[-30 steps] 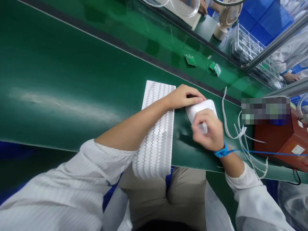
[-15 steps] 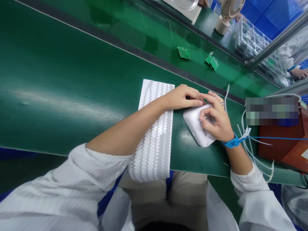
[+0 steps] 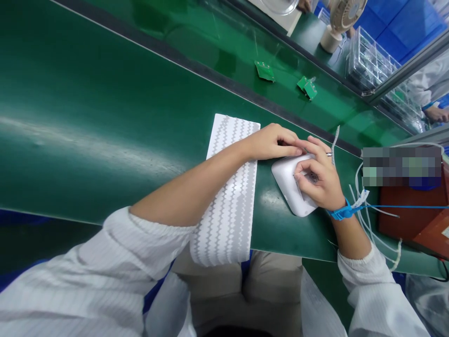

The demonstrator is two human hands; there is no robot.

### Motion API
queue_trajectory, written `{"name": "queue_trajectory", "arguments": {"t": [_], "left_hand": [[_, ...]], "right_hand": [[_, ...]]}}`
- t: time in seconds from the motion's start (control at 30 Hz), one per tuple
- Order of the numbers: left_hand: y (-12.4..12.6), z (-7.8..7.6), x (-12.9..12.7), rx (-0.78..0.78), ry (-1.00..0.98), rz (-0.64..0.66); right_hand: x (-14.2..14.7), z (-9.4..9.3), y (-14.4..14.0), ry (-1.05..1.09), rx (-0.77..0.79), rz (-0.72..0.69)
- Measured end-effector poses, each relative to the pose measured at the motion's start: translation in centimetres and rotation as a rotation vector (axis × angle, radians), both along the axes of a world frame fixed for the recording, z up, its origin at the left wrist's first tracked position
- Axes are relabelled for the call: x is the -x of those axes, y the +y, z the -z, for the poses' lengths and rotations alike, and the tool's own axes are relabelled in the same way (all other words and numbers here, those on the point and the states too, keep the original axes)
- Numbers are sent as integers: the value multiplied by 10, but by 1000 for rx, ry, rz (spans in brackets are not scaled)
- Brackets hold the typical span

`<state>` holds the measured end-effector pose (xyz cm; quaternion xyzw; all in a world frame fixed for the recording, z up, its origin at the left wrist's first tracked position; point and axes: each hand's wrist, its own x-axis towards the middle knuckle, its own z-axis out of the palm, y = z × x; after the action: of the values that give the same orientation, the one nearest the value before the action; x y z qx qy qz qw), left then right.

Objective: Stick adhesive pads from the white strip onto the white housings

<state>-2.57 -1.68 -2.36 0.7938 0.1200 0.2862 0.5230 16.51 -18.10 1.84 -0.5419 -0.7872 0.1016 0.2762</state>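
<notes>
A white, rounded, box-shaped plastic housing (image 3: 293,187) lies on the green bench, slightly turned. My left hand (image 3: 275,142) rests at its far edge, thumb along the rim and fingers curled, their tips partly hidden where they meet my right fingers. Over the housing's top is my right hand (image 3: 322,178), with thumb and index finger pinched together close to the surface. Whatever lies in that pinch is too small to make out. Beneath my left forearm lies a white sheet with grey zigzag rows (image 3: 228,210), its near end curving over the bench edge.
Green circuit boards (image 3: 264,71) lie on the strip beyond the bench's dark rail. A reddish-brown box (image 3: 400,210) and loose white cables (image 3: 368,224) are at right. A blue cord runs from my right wristband (image 3: 342,209). A fan (image 3: 331,40) and clear compartment box (image 3: 372,61) stand farther back, near other people's hands.
The view has shifted slightly, so bench items sit a little differently in the picture. Both hands keep nearly the same pose at the housing, with my right thumb and index finger still pinched.
</notes>
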Motion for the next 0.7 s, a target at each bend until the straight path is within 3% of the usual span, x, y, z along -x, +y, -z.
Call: {"name": "queue_trajectory", "arguments": {"t": [0.1,0.37,0.7], "left_hand": [[1,0,1,-12,-3,65],[1,4,-3,-2,-48,47],[2,8,-2,-36,-65,72]], "right_hand": [[2,0,0,-17,24,22],[8,-5,1,32,-15,-30],[3,-4,4,196,98,-2]]}}
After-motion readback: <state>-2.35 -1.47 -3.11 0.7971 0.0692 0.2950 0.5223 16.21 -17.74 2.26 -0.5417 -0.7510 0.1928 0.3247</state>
